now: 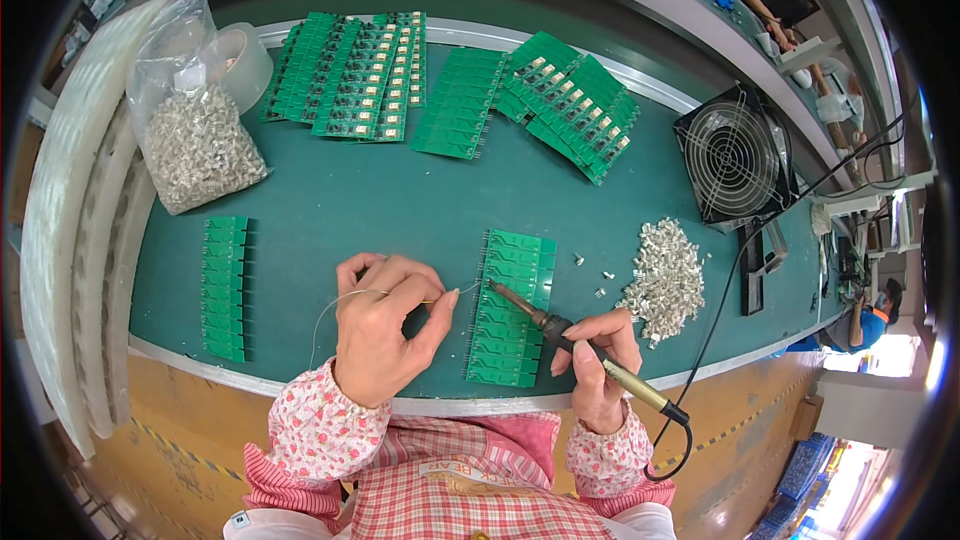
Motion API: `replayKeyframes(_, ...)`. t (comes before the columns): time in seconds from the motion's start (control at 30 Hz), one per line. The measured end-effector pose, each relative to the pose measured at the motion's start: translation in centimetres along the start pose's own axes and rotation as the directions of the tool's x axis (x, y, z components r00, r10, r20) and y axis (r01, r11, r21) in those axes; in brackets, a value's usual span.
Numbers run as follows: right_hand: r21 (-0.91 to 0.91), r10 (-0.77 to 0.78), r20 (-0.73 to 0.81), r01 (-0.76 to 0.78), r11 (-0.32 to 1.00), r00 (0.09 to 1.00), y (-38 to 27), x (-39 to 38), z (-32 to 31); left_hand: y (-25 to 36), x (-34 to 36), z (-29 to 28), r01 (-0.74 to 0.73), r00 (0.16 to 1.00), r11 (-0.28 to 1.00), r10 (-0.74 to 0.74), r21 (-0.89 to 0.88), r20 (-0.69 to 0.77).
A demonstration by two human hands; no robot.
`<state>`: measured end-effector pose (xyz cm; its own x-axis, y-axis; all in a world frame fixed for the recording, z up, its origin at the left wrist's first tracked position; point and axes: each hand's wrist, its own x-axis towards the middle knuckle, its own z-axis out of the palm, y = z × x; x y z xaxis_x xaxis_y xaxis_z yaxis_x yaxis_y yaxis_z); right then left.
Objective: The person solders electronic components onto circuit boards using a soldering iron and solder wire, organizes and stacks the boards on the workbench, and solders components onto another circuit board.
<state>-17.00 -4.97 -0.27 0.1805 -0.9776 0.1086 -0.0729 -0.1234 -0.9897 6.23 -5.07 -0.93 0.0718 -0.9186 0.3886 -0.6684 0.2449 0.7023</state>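
A green circuit board panel [505,340] lies on the green bench mat in front of me, pins along its left edge. My right hand [602,365] grips a soldering iron [635,385], its tip at the upper left part of this panel. Between thumb and fingers, my left hand [392,315] pinches a thin solder wire [325,318]. The wire's end reaches toward the iron's tip; whether they touch I cannot tell. Farther left lies another circuit board panel [224,290] with pins along its right edge.
Stacked circuit boards [365,80] and more boards [570,105] lie at the back. A bag of small white connectors [200,145] stands back left beside a tape roll [245,65]. On the right are a connector pile [665,275], a fan [733,155] and the iron's cable [722,315].
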Motion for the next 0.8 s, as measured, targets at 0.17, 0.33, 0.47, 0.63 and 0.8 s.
replayKeyframes(0.17,-0.015,-0.032,0.018,0.032,0.999,0.999,-0.04,0.05,-0.04,0.07,0.03,0.18,-0.012,1.000,1.000,0.011,0.007,0.017)
replayKeyframes(0.33,-0.050,-0.056,0.035,0.058,0.997,0.998,-0.08,0.02,-0.01,0.15,-0.08,0.06,-0.007,1.000,1.000,0.007,0.013,0.016)
replayKeyframes(0.47,-0.071,-0.055,0.021,0.056,0.996,0.998,-0.23,-0.12,0.13,0.04,-0.15,0.14,-0.019,1.000,1.000,0.019,0.016,0.004)
replayKeyframes(0.63,-0.035,-0.022,-0.068,0.019,0.999,0.997,-0.26,-0.29,0.56,-0.10,-0.34,-0.21,0.006,1.000,1.000,-0.007,-0.025,-0.011)
replayKeyframes(0.8,0.008,-0.063,-0.120,0.064,0.998,0.991,0.27,-0.92,-0.20,-0.12,-0.37,-0.55,0.039,0.999,0.996,-0.038,-0.079,0.013)
